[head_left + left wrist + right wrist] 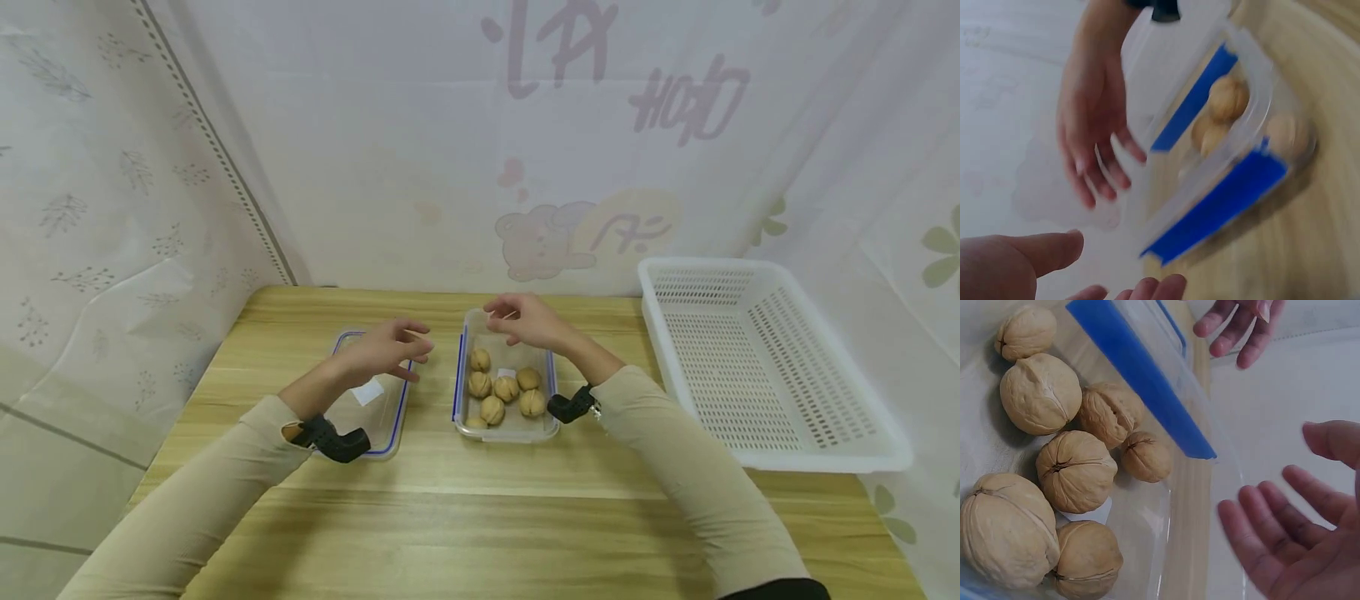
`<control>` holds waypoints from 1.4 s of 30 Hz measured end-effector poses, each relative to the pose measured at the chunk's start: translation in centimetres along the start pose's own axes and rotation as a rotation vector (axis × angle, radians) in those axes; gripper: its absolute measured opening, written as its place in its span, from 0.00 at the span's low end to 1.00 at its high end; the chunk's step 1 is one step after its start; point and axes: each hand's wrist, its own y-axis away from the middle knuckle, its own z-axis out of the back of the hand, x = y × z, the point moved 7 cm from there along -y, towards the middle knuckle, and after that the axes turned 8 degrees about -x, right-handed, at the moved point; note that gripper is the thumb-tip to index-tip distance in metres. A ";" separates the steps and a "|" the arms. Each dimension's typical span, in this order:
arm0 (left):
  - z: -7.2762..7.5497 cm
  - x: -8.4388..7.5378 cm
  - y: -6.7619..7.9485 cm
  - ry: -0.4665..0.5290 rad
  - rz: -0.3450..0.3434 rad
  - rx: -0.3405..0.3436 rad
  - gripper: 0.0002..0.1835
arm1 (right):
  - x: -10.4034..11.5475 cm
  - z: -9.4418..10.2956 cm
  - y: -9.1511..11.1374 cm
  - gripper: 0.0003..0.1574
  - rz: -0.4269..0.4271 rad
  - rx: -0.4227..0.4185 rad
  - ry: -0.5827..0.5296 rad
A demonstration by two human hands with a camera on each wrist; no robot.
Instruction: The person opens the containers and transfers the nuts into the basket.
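A clear plastic box (510, 435) with blue strips along its sides stands on the table, with several walnuts (506, 388) inside, mostly toward its near end. My right hand (528, 321) hovers over the box's far end, fingers loosely bent and holding nothing; the right wrist view shows its spread fingers (1272, 528) apart from the walnuts. To the left lies a flat clear piece that looks like a lid (390, 446), edged in blue, with a white label (367, 392) on it. Above that piece is my left hand (382, 350), its fingers relaxed and nothing in them.
A white perforated plastic basket (817, 458) sits at the right side of the wooden table (480, 533). Printed curtains (375, 167) hang behind the table and along both sides. Dark cameras are strapped to both wrists.
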 end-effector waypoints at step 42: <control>-5.9 2.6 -2.3 0.192 0.139 -0.054 0.24 | -4.4 -5.5 -1.4 0.28 -0.284 0.097 0.103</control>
